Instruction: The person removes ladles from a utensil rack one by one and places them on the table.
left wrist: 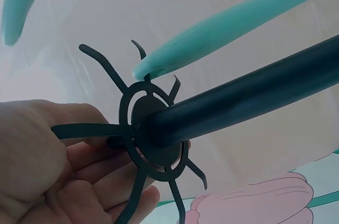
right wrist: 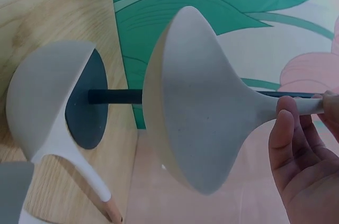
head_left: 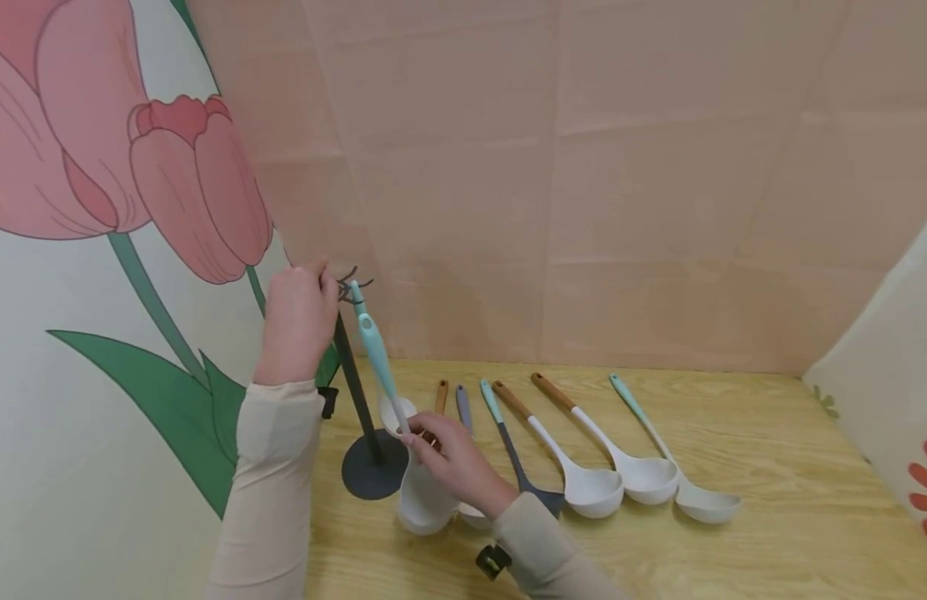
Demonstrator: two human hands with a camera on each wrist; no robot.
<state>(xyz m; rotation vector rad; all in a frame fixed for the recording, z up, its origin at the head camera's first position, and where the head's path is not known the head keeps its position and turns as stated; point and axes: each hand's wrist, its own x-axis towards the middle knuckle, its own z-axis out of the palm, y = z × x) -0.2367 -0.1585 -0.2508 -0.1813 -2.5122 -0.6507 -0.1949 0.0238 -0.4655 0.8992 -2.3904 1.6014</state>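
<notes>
My left hand (head_left: 297,321) grips the top of a black utensil stand (head_left: 351,383); in the left wrist view its fingers curl behind the ring of hooks (left wrist: 127,118). A ladle with a turquoise handle (head_left: 375,346) is pinched by my right hand (head_left: 463,462) at its pale shaft, handle end up and bowl (right wrist: 196,102) down. The tip of that handle is near the hooks. Another turquoise handle (left wrist: 212,33) has its end at one hook, apparently hung on it; a pale bowl (head_left: 388,414) below is partly hidden.
On the wooden table (head_left: 794,467) lie several utensils right of the stand: white ladles with brown handles (head_left: 553,390), a dark utensil with turquoise handle (head_left: 491,400), a pale ladle (head_left: 707,504) and a purple-grey handle (head_left: 463,404). A tulip-patterned sheet (head_left: 163,417) borders the left side.
</notes>
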